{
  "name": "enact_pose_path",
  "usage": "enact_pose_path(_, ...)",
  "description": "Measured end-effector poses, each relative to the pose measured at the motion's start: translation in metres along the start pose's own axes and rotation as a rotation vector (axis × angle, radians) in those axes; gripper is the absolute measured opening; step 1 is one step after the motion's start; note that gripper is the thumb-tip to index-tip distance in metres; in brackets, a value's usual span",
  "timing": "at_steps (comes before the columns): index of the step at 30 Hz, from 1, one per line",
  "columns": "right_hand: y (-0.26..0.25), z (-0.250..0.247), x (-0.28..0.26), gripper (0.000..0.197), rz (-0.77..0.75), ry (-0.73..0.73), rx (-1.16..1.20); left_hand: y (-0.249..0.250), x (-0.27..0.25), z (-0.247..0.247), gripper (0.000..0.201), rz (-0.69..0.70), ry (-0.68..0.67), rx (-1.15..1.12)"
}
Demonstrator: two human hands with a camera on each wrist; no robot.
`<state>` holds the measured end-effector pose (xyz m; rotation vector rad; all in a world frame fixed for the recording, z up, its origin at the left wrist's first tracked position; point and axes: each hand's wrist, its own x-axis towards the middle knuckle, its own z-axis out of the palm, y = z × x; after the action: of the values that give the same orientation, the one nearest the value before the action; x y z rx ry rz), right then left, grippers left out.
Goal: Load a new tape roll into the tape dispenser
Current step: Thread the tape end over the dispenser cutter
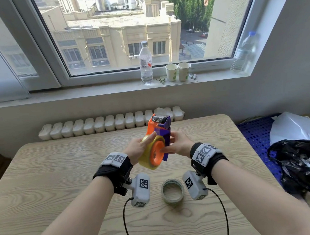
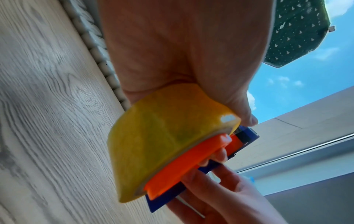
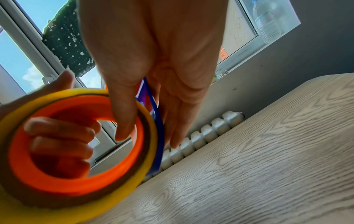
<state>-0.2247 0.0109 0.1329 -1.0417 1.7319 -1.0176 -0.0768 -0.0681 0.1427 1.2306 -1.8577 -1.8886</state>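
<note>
Above the wooden table (image 1: 53, 182) I hold an orange and purple tape dispenser (image 1: 160, 125) in both hands. A yellow tape roll (image 1: 146, 160) sits around its orange hub (image 1: 156, 152). My left hand (image 1: 139, 147) grips the roll, thumb along its outer face. In the right wrist view its fingers (image 3: 61, 136) curl through the hub (image 3: 76, 186). My right hand (image 1: 179, 145) holds the purple side plate (image 3: 159, 136) with its thumb over the hub's rim. The left wrist view shows the roll (image 2: 153, 139) flush against the orange flange (image 2: 182, 163). A thin, nearly empty tape ring (image 1: 172, 190) lies flat on the table below my wrists.
A radiator (image 1: 104, 124) runs behind the table's far edge. On the windowsill stand a water bottle (image 1: 145, 62), two paper cups (image 1: 178, 72) and a second bottle (image 1: 244, 53). A black plastic bag (image 1: 300, 164) and a blue perforated panel (image 1: 255, 133) lie to the right.
</note>
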Motion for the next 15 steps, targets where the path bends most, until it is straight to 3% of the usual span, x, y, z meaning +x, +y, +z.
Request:
enact_pose_path(5, -0.002, 0.002, -0.003, 0.032, 0.016, 0.113, -0.085, 0.009, -0.001, 0.006, 0.057, -0.006, 0.034, -0.067)
enact_pose_path(9, -0.004, 0.001, -0.005, 0.023, 0.074, 0.158, -0.114, 0.009, 0.008, 0.004, 0.086, 0.056, 0.145, 0.072)
enact_pose_path(10, -0.005, 0.000, -0.005, 0.020, 0.084, 0.173, -0.128, 0.012, 0.007, 0.004, 0.078, 0.100, 0.215, 0.111)
enact_pose_path(13, -0.007, -0.002, -0.004, 0.013, 0.112, 0.220, -0.179, 0.023, 0.001, 0.002, 0.024, 0.306, 0.479, 0.241)
enact_pose_path(15, -0.006, -0.003, -0.002, 0.009, 0.124, 0.254, -0.212, 0.032, -0.005, 0.006, 0.016, 0.413, 0.433, 0.299)
